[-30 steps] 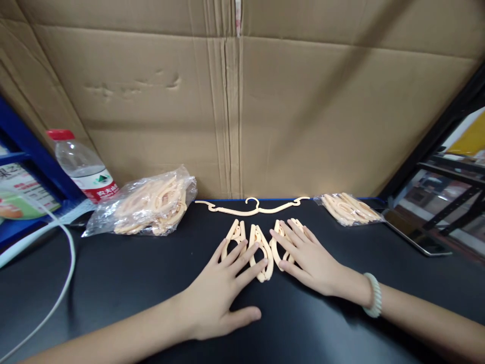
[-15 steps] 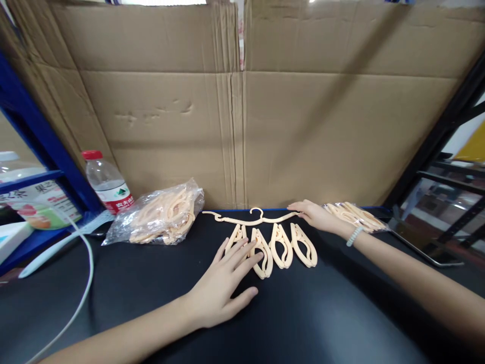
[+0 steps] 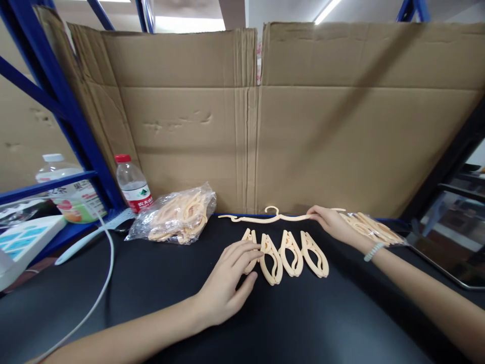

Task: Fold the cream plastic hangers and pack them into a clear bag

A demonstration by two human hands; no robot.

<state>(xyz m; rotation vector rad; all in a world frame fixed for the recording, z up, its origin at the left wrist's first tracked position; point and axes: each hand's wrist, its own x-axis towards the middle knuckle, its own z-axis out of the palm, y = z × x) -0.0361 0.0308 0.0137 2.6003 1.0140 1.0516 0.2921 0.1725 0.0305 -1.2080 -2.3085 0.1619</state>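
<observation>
Several peach plastic clip-shaped pieces [image 3: 290, 248] lie side by side on the black tabletop [image 3: 151, 283]. My left hand [image 3: 226, 277] rests on the leftmost piece [image 3: 248, 236], fingers loosely bent over it and thumb apart on the table. Behind the row, a thin peach hanger [image 3: 261, 218] lies spread out along the foot of the cardboard. My right hand [image 3: 330, 223], with a pale bead bracelet on the wrist, closes over the hanger's right arm.
A clear bag of peach pieces [image 3: 178, 215] sits at the back left, another bag [image 3: 373, 230] at the back right. A water bottle [image 3: 132, 184], a white cable [image 3: 102, 293] and a blue rack post [image 3: 64, 101] stand left. A cardboard wall [image 3: 303, 136] closes the back; a tablet [image 3: 447, 253] lies right.
My right hand left the row of pieces and reached back to the hanger's right arm. My left hand drew in and bent over the leftmost piece. The view tilted upward.
</observation>
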